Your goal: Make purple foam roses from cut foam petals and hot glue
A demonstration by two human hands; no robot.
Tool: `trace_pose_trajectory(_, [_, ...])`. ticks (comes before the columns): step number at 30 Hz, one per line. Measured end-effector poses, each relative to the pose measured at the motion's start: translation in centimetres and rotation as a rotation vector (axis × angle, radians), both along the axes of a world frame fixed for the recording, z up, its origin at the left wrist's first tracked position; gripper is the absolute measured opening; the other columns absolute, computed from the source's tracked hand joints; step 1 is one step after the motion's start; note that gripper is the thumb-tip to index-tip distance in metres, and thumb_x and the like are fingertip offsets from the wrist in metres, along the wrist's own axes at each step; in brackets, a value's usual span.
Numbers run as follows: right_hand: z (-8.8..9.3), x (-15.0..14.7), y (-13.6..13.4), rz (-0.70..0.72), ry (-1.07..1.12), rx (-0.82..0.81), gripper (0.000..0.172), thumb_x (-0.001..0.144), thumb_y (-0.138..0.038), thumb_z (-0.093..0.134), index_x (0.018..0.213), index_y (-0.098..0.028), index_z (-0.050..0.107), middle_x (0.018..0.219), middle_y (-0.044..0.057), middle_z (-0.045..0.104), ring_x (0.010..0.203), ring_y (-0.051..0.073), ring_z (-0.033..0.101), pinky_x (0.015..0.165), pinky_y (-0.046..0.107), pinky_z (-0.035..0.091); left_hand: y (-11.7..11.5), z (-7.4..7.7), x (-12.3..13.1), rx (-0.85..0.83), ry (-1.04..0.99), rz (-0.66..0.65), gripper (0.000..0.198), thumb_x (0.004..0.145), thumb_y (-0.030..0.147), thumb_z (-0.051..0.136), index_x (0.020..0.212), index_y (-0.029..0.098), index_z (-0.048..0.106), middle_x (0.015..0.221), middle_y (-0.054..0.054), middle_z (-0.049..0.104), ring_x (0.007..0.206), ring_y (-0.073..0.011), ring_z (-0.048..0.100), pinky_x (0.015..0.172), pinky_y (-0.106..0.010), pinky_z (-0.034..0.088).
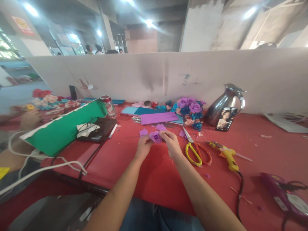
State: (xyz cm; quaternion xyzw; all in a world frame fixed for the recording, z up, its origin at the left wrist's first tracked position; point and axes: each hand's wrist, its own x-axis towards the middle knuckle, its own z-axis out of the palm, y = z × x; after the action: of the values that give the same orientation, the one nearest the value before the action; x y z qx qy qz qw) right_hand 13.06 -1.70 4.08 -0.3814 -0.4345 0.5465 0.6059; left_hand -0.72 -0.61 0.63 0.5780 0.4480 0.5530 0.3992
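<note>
The left hand (143,147) and right hand (172,142) pinch the flower (155,136) together over the table (149,179) (glue gun (227,154) lies at its 4 o'clock), where too hard a squeeze could crush it or let a loose layer slip.

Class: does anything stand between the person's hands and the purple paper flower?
Nothing visible does. The left hand and right hand both hold the purple paper flower directly, above the red table.
</note>
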Motion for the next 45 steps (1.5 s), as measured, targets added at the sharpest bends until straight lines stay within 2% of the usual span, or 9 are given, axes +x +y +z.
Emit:
trace_pose_trajectory(12, [0.2,-0.1,-0.2,-0.005,0.040,0.024,0.019,0.064,-0.031,0.068,0.080,-0.020,0.065,0.065,-0.004,0.056,0.057,0.009,0.044,0.058,0.024,0.034,0.0,0.0,0.0,-0.004,0.002,0.014,0.013,0.070,0.028,0.064,0.070,0.016,0.070,0.068,0.001,0.063,0.074,-0.0172,0.057,0.078,-0.031,0.045])
trace_pose_trajectory(18, [0.1,-0.1,-0.2,-0.017,0.009,-0.008,0.022,0.066,-0.036,0.068,0.080,-0.020,0.064,0.069,-0.003,0.059,0.059,0.010,0.047,0.058,0.024,0.036,0.0,0.0,-0.1,-0.008,0.025,0.040,0.012,0.068,0.028,0.065,0.067,0.016,0.068,0.067,0.001,0.063,0.071,-0.0164,0.056,0.076,-0.031,0.045])
trace_pose_trajectory(25, [-0.3,-0.1,0.1,0.033,0.033,0.037,0.023,0.068,-0.035,0.067,0.085,-0.022,0.063,0.069,-0.003,0.057,0.059,0.011,0.047,0.059,0.025,0.036,-0.2,0.3,0.1,-0.009,0.008,0.024,0.012,0.069,0.027,0.064,0.070,0.016,0.070,0.069,0.001,0.064,0.071,-0.0157,0.056,0.077,-0.030,0.045])
trace_pose_trajectory(31, [-0.2,-0.1,0.0,0.010,0.056,-0.005,0.028,0.067,-0.041,0.066,0.086,-0.021,0.063,0.073,-0.001,0.059,0.062,0.012,0.048,0.059,0.026,0.037,-0.1,0.1,0.1,-0.031,-0.034,0.058,0.012,0.066,0.026,0.066,0.071,0.016,0.071,0.065,0.003,0.061,0.066,-0.0144,0.053,0.070,-0.027,0.042])
trace_pose_trajectory(38, [0.0,-0.7,-0.6,0.066,0.010,-0.086,0.028,0.066,-0.045,0.066,0.080,-0.020,0.062,0.069,-0.001,0.060,0.061,0.012,0.050,0.059,0.025,0.037,0.3,-0.2,-0.3,-0.046,-0.080,0.186,0.015,0.064,0.027,0.069,0.073,0.015,0.071,0.062,0.003,0.059,0.063,-0.0125,0.050,0.064,-0.024,0.040])
trace_pose_trajectory(45, [0.1,-1.1,-0.7,0.044,0.048,-0.112,0.025,0.062,-0.042,0.068,0.063,-0.019,0.058,0.059,-0.002,0.057,0.055,0.010,0.046,0.056,0.024,0.035,0.2,-0.2,-0.2,-0.026,-0.039,0.173,0.016,0.067,0.028,0.068,0.075,0.014,0.070,0.066,0.002,0.062,0.064,-0.0125,0.052,0.065,-0.023,0.042])
